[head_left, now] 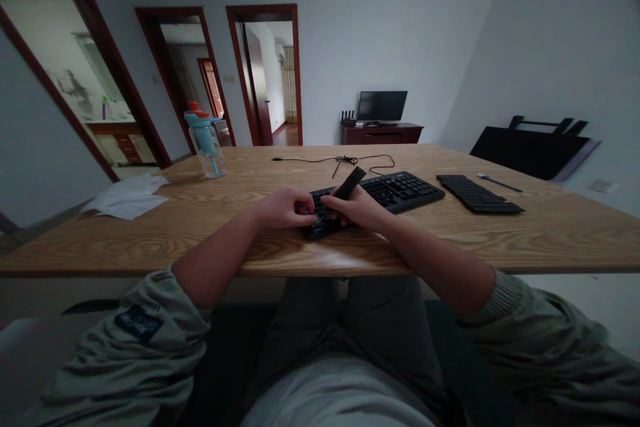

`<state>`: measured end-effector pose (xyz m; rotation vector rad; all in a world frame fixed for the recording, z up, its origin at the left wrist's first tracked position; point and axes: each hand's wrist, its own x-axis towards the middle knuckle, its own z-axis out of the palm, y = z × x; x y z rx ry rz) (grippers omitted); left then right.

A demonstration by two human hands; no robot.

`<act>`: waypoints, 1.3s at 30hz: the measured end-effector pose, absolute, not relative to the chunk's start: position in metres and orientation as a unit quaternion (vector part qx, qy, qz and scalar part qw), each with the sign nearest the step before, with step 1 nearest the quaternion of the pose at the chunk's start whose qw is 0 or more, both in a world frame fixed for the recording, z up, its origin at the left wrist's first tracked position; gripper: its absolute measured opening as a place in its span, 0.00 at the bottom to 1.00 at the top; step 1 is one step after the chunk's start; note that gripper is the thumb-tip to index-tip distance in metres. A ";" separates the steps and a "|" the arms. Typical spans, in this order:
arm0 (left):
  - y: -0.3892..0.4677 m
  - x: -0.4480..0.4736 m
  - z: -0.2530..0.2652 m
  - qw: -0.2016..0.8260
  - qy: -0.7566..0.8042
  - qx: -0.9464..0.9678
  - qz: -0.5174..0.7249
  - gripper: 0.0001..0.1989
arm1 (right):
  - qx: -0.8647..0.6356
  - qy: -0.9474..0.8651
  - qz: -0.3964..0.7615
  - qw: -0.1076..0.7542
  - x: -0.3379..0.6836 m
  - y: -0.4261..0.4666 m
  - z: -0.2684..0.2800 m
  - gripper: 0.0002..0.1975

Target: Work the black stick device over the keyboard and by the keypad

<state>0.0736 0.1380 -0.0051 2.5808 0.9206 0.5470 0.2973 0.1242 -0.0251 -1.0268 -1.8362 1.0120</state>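
Observation:
A black keyboard (pixel 400 191) lies at a slant on the wooden table in front of me. My left hand (pixel 287 207) is at its left end, fingers curled and thumb against the edge; part of its grip is hidden. In my right hand (pixel 363 208) is a black flat-handled tool (pixel 353 181), its handle pointing up and to the right. The tool's lower end is hidden by my fingers, just above the keys. A thin black cable (pixel 320 160) with a loop tied in it lies behind the keyboard.
On the right are a black panel of keys (pixel 475 195) and a blue toothbrush (pixel 503 183). White tissues (pixel 127 197) and a clear bottle with a blue and orange lid (pixel 207 147) stand to the left. The table's front edge (pixel 320 268) is close to my forearms.

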 end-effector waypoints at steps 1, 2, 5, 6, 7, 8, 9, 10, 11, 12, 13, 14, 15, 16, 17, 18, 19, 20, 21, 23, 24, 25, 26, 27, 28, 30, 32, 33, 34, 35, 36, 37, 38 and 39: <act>0.138 0.073 -0.005 0.175 0.324 0.910 0.193 0.14 | -0.400 -0.735 0.389 0.386 0.298 0.123 -0.025 0.15; 0.139 0.073 -0.005 0.178 0.324 0.909 0.191 0.13 | -0.395 -0.748 0.375 0.379 0.298 0.123 -0.025 0.15; 0.138 0.073 -0.004 0.184 0.325 0.910 0.182 0.13 | -0.387 -0.783 0.331 0.358 0.299 0.120 -0.025 0.13; 0.138 0.073 -0.003 0.184 0.327 0.909 0.179 0.13 | -0.385 -0.790 0.320 0.354 0.299 0.119 -0.025 0.12; 0.137 0.073 -0.003 0.184 0.329 0.909 0.177 0.14 | -0.383 -0.796 0.310 0.351 0.300 0.119 -0.024 0.12; 0.137 0.073 -0.003 0.185 0.331 0.909 0.174 0.14 | -0.380 -0.802 0.300 0.349 0.301 0.119 -0.024 0.12; 0.137 0.073 -0.002 0.186 0.333 0.909 0.170 0.14 | -0.375 -0.810 0.285 0.348 0.302 0.119 -0.024 0.12; 0.137 0.073 -0.002 0.189 0.334 0.908 0.167 0.15 | -0.369 -0.819 0.268 0.348 0.303 0.118 -0.023 0.12; 0.137 0.073 -0.002 0.192 0.334 0.908 0.163 0.15 | -0.362 -0.828 0.250 0.348 0.304 0.118 -0.023 0.12; 0.137 0.073 -0.002 0.195 0.334 0.908 0.157 0.15 | -0.352 -0.837 0.234 0.347 0.305 0.118 -0.022 0.12; 0.137 0.073 -0.001 0.197 0.334 0.909 0.152 0.14 | -0.342 -0.845 0.221 0.347 0.305 0.118 -0.022 0.12; 0.137 0.073 -0.001 0.198 0.334 0.910 0.146 0.14 | -0.333 -0.851 0.213 0.345 0.306 0.118 -0.022 0.12; 0.136 0.073 0.000 0.197 0.335 0.911 0.140 0.13 | -0.327 -0.855 0.211 0.342 0.307 0.118 -0.021 0.12; 0.136 0.073 0.000 0.196 0.334 0.912 0.135 0.12 | -0.326 -0.857 0.211 0.340 0.307 0.118 -0.021 0.12; 0.136 0.074 0.001 0.196 0.332 0.913 0.130 0.12 | -0.328 -0.856 0.214 0.338 0.307 0.118 -0.020 0.12; 0.136 0.074 0.001 0.198 0.330 0.914 0.126 0.12 | -0.334 -0.853 0.219 0.336 0.306 0.118 -0.018 0.11; 0.136 0.074 0.001 0.200 0.328 0.915 0.122 0.12 | -0.340 -0.850 0.224 0.334 0.306 0.118 -0.016 0.11; 0.136 0.074 0.002 0.204 0.326 0.915 0.119 0.12 | -0.346 -0.848 0.228 0.330 0.305 0.119 -0.014 0.11; 0.136 0.073 0.001 0.208 0.325 0.915 0.117 0.12 | -0.351 -0.847 0.230 0.326 0.304 0.119 -0.012 0.10; 0.137 0.073 0.000 0.214 0.328 0.913 0.114 0.12 | -0.357 -0.848 0.230 0.317 0.301 0.118 -0.007 0.09; 0.138 0.072 0.000 0.214 0.329 0.913 0.112 0.12 | -0.359 -0.848 0.229 0.314 0.300 0.118 -0.005 0.09; 0.139 0.072 -0.001 0.210 0.329 0.914 0.108 0.12 | -0.364 -0.846 0.229 0.315 0.298 0.118 -0.005 0.09; 0.140 0.072 -0.001 0.204 0.327 0.917 0.104 0.12 | -0.371 -0.840 0.231 0.322 0.296 0.117 -0.004 0.09; 0.140 0.071 -0.002 0.196 0.324 0.920 0.097 0.12 | -0.380 -0.829 0.237 0.335 0.293 0.117 -0.005 0.08; 0.141 0.071 -0.002 0.189 0.321 0.923 0.091 0.12 | -0.391 -0.811 0.249 0.357 0.290 0.117 -0.007 0.07; 0.142 0.071 -0.002 0.184 0.314 0.928 0.080 0.12 | -0.411 -0.746 0.297 0.431 0.280 0.116 -0.013 0.06; 0.142 0.071 -0.002 0.187 0.310 0.929 0.075 0.12 | -0.408 -0.640 0.381 0.528 0.266 0.113 -0.021 0.07; 0.143 0.071 -0.002 0.189 0.309 0.929 0.075 0.12 | -0.397 -0.577 0.428 0.571 0.258 0.112 -0.024 0.09; 0.143 0.071 -0.002 0.192 0.309 0.928 0.075 0.12 | -0.384 -0.516 0.468 0.606 0.251 0.109 -0.028 0.10; 0.144 0.071 -0.003 0.195 0.310 0.928 0.076 0.12 | -0.373 -0.463 0.497 0.631 0.244 0.107 -0.031 0.11; 0.144 0.071 -0.003 0.199 0.311 0.926 0.077 0.12 | -0.367 -0.424 0.514 0.649 0.237 0.105 -0.033 0.12; 0.145 0.071 -0.003 0.204 0.312 0.925 0.080 0.11 | -0.366 -0.400 0.517 0.662 0.232 0.103 -0.034 0.12; 0.145 0.071 -0.004 0.210 0.313 0.923 0.082 0.11 | -0.369 -0.387 0.512 0.673 0.228 0.102 -0.035 0.12; 0.146 0.070 -0.004 0.216 0.314 0.920 0.086 0.11 | -0.374 -0.385 0.502 0.678 0.225 0.100 -0.035 0.13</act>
